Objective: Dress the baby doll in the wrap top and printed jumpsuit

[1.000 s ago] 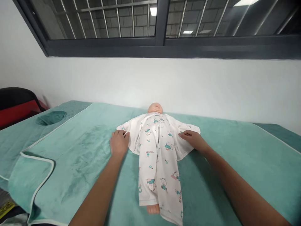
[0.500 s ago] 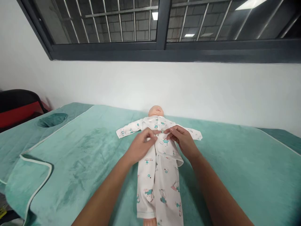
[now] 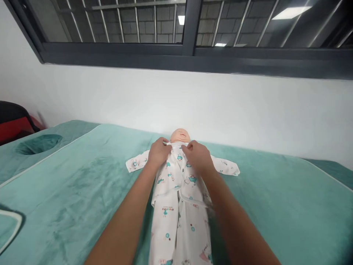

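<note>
A baby doll [image 3: 180, 135] lies on its back with its head toward the wall. It wears a white printed baby shirt [image 3: 172, 169] with both sleeves spread out, and matching pants [image 3: 164, 230]. My left hand [image 3: 160, 151] pinches the shirt near the collar on the left side. At the collar's right side, my right hand [image 3: 197, 154] has its fingers closed on the cloth. The shirt's two front panels meet down the middle of the chest, and the lower hem lies over the top of the pants.
A green padded bed [image 3: 82, 191] carries the doll; a round hole [image 3: 38, 143] is in its left end. Behind it rise a white wall [image 3: 110, 95] and a dark-framed barred window [image 3: 187, 55]. A black and red chair [image 3: 13, 121] stands at the far left.
Both hands have moved up from the doll's chest to the collar. The left front panel now lies over the chest beside the right one. The view has shifted slightly.
</note>
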The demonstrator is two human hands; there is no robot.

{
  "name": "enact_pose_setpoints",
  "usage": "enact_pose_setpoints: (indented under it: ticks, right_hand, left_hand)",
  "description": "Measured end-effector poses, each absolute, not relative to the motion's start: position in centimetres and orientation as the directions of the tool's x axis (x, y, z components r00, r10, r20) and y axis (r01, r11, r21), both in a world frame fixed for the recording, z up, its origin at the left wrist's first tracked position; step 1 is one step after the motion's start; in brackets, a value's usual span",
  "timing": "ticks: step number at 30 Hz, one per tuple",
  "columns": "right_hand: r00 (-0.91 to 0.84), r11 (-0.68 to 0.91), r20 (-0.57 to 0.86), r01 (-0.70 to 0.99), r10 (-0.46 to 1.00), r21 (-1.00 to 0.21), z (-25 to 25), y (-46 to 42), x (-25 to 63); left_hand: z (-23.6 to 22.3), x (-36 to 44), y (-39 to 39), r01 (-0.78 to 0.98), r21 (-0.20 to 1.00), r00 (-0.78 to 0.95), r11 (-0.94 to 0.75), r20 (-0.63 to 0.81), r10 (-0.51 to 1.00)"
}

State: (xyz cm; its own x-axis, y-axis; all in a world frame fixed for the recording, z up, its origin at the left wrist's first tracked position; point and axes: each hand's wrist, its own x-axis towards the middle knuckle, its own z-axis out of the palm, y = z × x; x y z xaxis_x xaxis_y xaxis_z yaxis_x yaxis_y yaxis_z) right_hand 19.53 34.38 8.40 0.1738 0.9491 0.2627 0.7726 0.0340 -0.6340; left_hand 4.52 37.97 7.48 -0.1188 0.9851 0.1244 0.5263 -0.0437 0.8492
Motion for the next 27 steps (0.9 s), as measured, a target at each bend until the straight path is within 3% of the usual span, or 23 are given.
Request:
enact_pose_setpoints:
  ticks: [4,7,9,11,13,16,20,27]
  right_hand:
    - [0.19,-0.054,0.223,0.863,0.956,-0.503,8.4,36.9,19.4]
    - [0.125,0.026,0.246,0.847,0.961,-0.531,7.6,37.0,20.2]
    - [0.122,0.071,0.29,0.815,0.949,-0.575,7.2,36.9,20.6]
    - [0.163,0.088,0.336,0.779,0.928,-0.621,7.0,36.9,20.4]
    - [0.202,0.108,0.352,0.714,0.914,-0.692,7.0,37.1,20.0]
    - [0.226,0.128,0.29,0.54,0.93,-0.832,7.1,37.3,19.6]
    - [0.196,0.132,0.198,0.305,0.96,-0.943,7.2,37.4,19.7]
    - [0.294,0.049,0.156,0.339,0.943,-0.94,6.7,37.3,19.7]
  left_hand:
    - [8.2,6.2,38.0,0.481,0.849,-0.032,-0.218,0.266,0.963]
    - [7.4,5.9,38.1,0.248,0.939,0.01,-0.24,0.245,0.97]
    - [6.7,5.2,38.4,0.16,0.964,-0.052,-0.211,0.222,0.974]
    - [6.3,4.6,39.0,0.244,0.951,-0.095,-0.19,0.218,0.971]
    - [6.1,4.3,39.4,0.371,0.908,-0.027,-0.194,0.22,0.975]
    - [6.1,4.5,39.7,0.41,0.876,0.118,-0.256,0.227,0.967]
    - [6.3,5.1,39.7,0.442,0.845,0.144,-0.301,0.264,0.954]
    - [6.3,5.7,39.9,0.541,0.749,0.247,-0.383,0.294,0.923]
